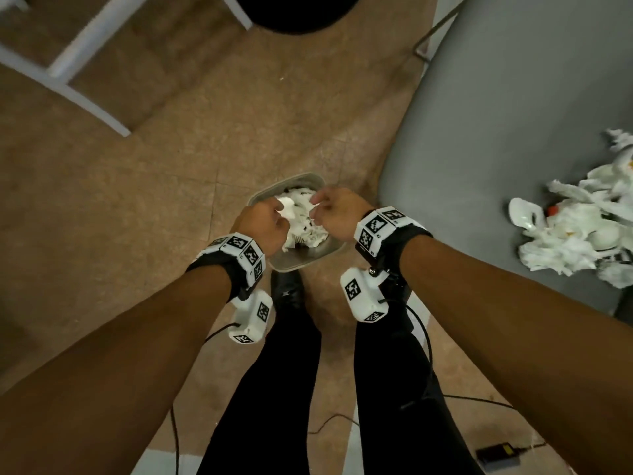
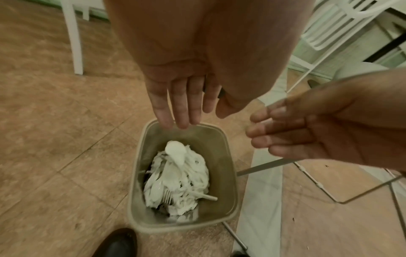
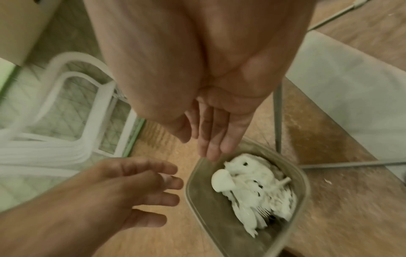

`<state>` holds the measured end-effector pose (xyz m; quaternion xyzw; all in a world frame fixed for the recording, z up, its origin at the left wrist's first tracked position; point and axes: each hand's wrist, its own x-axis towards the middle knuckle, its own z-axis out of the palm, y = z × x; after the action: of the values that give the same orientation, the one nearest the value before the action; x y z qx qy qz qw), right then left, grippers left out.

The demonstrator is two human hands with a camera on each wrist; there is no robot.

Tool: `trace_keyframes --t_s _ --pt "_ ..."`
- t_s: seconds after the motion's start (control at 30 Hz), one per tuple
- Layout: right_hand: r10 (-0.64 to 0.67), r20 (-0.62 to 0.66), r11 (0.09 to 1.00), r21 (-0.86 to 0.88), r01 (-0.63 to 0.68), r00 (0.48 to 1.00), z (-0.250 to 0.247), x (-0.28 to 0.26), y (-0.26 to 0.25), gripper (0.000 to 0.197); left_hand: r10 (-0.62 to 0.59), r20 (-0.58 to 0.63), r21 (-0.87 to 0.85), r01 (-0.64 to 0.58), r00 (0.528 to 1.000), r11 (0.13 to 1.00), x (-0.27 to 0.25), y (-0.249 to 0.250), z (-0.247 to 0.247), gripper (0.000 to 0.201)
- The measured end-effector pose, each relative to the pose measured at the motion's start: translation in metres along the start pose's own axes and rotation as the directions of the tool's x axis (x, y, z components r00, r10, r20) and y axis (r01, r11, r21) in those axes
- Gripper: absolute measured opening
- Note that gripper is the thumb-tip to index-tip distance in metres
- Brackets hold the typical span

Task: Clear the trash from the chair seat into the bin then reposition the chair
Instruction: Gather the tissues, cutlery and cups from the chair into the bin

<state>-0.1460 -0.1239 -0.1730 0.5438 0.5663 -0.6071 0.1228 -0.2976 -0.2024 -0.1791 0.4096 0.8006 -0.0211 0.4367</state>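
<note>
A small grey bin (image 1: pixel 327 251) stands on the floor in front of my feet, holding white napkins, a spoon and a fork (image 2: pixel 175 175). Both hands hover just above its mouth. My left hand (image 1: pixel 265 221) has straight, empty fingers (image 2: pixel 180 107) over the bin's rim (image 2: pixel 232 175). My right hand (image 1: pixel 334 210) is likewise empty, its fingers (image 3: pixel 214 135) extended above the bin (image 3: pixel 197 200). To the right, the grey chair seat (image 1: pixel 513 132) still carries a heap of crumpled white napkins and plastic cutlery (image 1: pixel 579 231).
A white plastic chair leg frame (image 1: pixel 78 53) crosses the upper left. A dark round object (image 1: pixel 294 12) sits at the top. Cables and a black power adapter (image 1: pixel 498 455) lie on the floor behind my legs. Thin metal chair legs (image 2: pixel 329 189) stand beside the bin.
</note>
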Motion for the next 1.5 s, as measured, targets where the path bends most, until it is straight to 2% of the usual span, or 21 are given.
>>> trace_keyframes --t_s 0.1,0.2,0.27,0.37,0.47,0.53,0.57,0.63,0.7,0.77,0.8,0.83,0.93,1.0,1.07,1.17,1.23,1.37,1.5 --pt "-0.144 -0.076 0.984 0.092 0.150 0.987 -0.047 -0.032 -0.018 0.021 0.081 -0.027 0.066 -0.079 0.996 0.995 -0.002 0.054 -0.020 0.030" --pt "-0.208 -0.218 0.960 0.144 0.242 0.953 -0.111 -0.060 -0.012 0.022 0.205 -0.053 0.113 -0.198 0.977 0.974 0.002 0.123 -0.033 0.027" --pt "-0.216 -0.324 0.952 0.138 0.272 0.921 -0.158 -0.076 0.006 0.023 0.302 -0.065 0.133 -0.291 0.951 0.947 0.007 0.176 -0.032 0.024" --pt "-0.133 -0.514 0.952 0.171 0.253 0.847 -0.224 -0.099 0.054 0.026 0.424 -0.059 0.117 -0.416 0.904 0.902 0.009 0.258 -0.006 0.020" --pt "-0.001 -0.700 0.946 0.231 0.227 0.714 -0.279 -0.129 0.110 0.021 0.592 0.015 0.123 -0.589 0.805 0.798 -0.001 0.329 0.044 0.031" --pt "0.067 -0.811 0.952 0.226 0.205 0.581 -0.309 -0.148 0.144 0.022 0.691 0.101 0.150 -0.697 0.716 0.701 -0.019 0.366 0.082 0.047" --pt "0.094 -0.852 0.954 0.225 0.199 0.515 -0.321 -0.154 0.159 0.023 0.722 0.148 0.147 -0.737 0.676 0.660 -0.032 0.381 0.100 0.056" --pt "0.153 -0.894 0.948 0.253 0.192 0.422 -0.343 -0.165 0.182 0.025 0.749 0.235 0.176 -0.785 0.619 0.594 -0.054 0.402 0.131 0.073" --pt "0.237 -0.906 0.940 0.305 0.154 0.350 -0.360 -0.169 0.199 0.029 0.720 0.326 0.283 -0.790 0.613 0.544 -0.065 0.408 0.154 0.080" --pt "0.304 -0.901 0.937 0.342 0.075 0.309 -0.368 -0.170 0.213 0.032 0.698 0.349 0.321 -0.780 0.625 0.538 -0.066 0.403 0.166 0.075" --pt "0.311 -0.896 0.940 0.339 0.035 0.317 -0.368 -0.170 0.218 0.036 0.712 0.322 0.296 -0.781 0.623 0.549 -0.064 0.400 0.167 0.069" --pt "0.296 -0.890 0.949 0.314 -0.003 0.348 -0.367 -0.167 0.221 0.042 0.739 0.282 0.263 -0.790 0.612 0.554 -0.061 0.397 0.167 0.063" --pt "0.261 -0.827 0.964 0.246 -0.097 0.497 -0.357 -0.155 0.224 0.067 0.797 0.158 0.199 -0.810 0.583 0.552 -0.047 0.390 0.156 0.050" --pt "0.276 -0.795 0.961 0.247 -0.129 0.539 -0.353 -0.145 0.227 0.075 0.789 0.088 0.192 -0.787 0.608 0.586 -0.035 0.384 0.145 0.047" --pt "0.265 -0.799 0.963 0.248 -0.105 0.540 -0.351 -0.138 0.228 0.070 0.747 0.051 0.189 -0.741 0.663 0.644 -0.025 0.378 0.133 0.046" --pt "0.229 -0.802 0.972 0.223 -0.079 0.552 -0.349 -0.133 0.225 0.045 0.694 -0.011 0.135 -0.687 0.720 0.714 -0.016 0.369 0.117 0.037" --pt "0.199 -0.798 0.979 0.186 -0.082 0.569 -0.350 -0.127 0.221 0.032 0.677 -0.049 0.112 -0.670 0.734 0.734 -0.013 0.365 0.108 0.032" --pt "0.198 -0.754 0.969 0.248 -0.008 0.627 -0.348 -0.123 0.203 0.024 0.642 -0.112 0.053 -0.641 0.758 0.766 -0.017 0.360 0.091 0.023" --pt "0.179 -0.764 0.936 0.326 0.131 0.620 -0.343 -0.130 0.175 0.029 0.613 -0.186 -0.079 -0.634 0.768 0.769 -0.027 0.361 0.078 0.030"
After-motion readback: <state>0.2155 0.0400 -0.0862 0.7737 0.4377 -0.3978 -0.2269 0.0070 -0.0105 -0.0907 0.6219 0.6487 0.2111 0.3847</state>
